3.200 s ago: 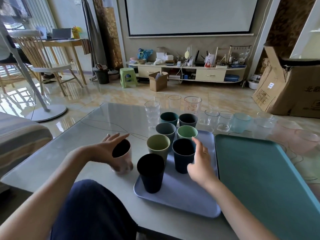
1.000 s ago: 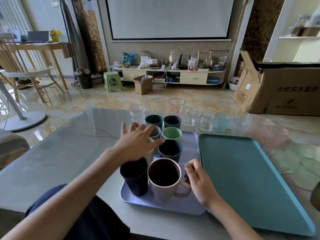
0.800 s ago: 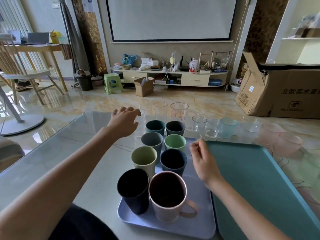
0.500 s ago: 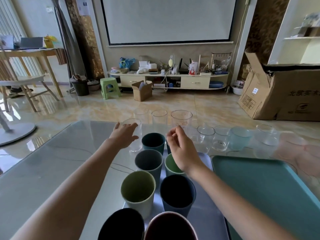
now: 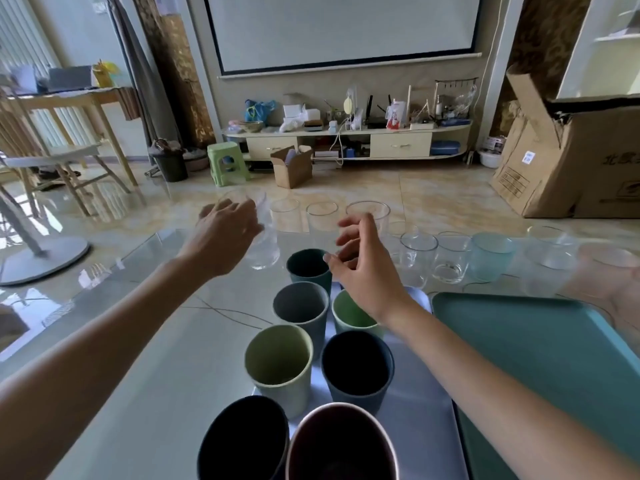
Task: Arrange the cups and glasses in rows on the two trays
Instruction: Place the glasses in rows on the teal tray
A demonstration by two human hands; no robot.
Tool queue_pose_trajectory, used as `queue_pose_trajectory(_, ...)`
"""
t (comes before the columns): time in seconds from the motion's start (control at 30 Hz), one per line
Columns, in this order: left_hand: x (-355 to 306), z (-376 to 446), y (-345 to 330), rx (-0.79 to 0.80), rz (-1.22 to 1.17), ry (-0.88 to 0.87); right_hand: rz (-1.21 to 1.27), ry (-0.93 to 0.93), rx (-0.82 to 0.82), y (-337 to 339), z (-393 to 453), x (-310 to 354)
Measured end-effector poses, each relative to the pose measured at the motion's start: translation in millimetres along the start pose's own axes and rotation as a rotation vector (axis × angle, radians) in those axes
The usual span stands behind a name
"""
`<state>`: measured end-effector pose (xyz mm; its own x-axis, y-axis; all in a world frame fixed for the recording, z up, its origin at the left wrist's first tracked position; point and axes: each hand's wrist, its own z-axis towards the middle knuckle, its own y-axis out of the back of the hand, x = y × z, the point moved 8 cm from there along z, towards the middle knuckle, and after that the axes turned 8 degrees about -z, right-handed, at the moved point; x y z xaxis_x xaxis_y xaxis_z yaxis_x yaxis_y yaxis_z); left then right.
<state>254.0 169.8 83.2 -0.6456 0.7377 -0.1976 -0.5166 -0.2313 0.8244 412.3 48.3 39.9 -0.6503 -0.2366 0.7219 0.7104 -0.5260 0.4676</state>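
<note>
A clear tall glass tumbler (image 5: 265, 237) stands upright in the left grip (image 5: 221, 237), lifted or resting at the bench's far side; which, I cannot tell. Just beyond the right grip (image 5: 363, 268) stands a row of clear glasses (image 5: 367, 216), running rightward to a pale blue tumbler (image 5: 490, 256). Beneath that grip, matte cups (image 5: 301, 306) in teal, grey, green, olive and navy stand in two rows on the lilac rectangular tray (image 5: 420, 410). Right of it lies the teal rectangular tray (image 5: 540, 348).

left hand (image 5: 227, 233) curled, right hand (image 5: 363, 268) loose
</note>
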Motion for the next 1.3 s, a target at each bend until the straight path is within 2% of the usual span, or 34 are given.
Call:
queue_pose_trajectory(0.1, -38, 2, 42, -0.171, -0.064, -0.061, -0.004, 0.028, 0.012, 6, 4, 14)
queue_pose_trajectory(0.17, -68, 6, 56, -0.201, -0.116, -0.111, -0.015, 0.064, 0.029, 12, 7, 22)
queue_pose_trajectory(0.27, -125, 9, 59, -0.160, -0.250, -0.251, -0.062, 0.078, 0.014, 30, 10, 26)
queue_pose_trajectory(0.37, -176, 2, 44, -0.104, -0.355, -0.398, -0.067, 0.004, -0.049, 59, 2, 16)
queue_pose_trajectory(0.47, -197, -1, 21, -0.075, -0.448, -0.486, -0.129, -0.054, -0.104, 88, -11, -15)
queue_pose_trajectory(0.53, -185, 5, 6, -0.076, -0.501, -0.427, -0.118, -0.153, -0.123, 102, -25, -44)
queue_pose_trajectory(0.6, -160, 12, -18, -0.025, -0.432, -0.268, -0.075, -0.251, -0.107, 108, -37, -73)
queue_pose_trajectory(0.7, -130, 6, -72, 0.326, -0.228, -0.133, -0.041, -0.383, -0.027, 97, -47, -106)
queue_pose_trajectory(0.77, -120, -6, -101, 0.551, -0.187, -0.087, -0.036, -0.409, -0.004, 84, -46, -123)
queue_pose_trajectory(0.83, -115, -13, -116, 0.670, -0.218, -0.023, -0.058, -0.433, 0.006, 73, -45, -135)
queue_pose_trajectory(1.03, -115, -11, -123, 0.632, -0.103, -0.051, -0.058, -0.489, 0.028, 52, -50, -163)
queue_pose_trajectory(1.2, -117, -12, -121, 0.626, -0.125, -0.061, -0.044, -0.479, 0.042, 47, -50, -166)
queue_pose_trajectory(1.3, -116, -7, -113, 0.513, -0.188, -0.043, -0.061, -0.483, 0.054, 46, -50, -169)
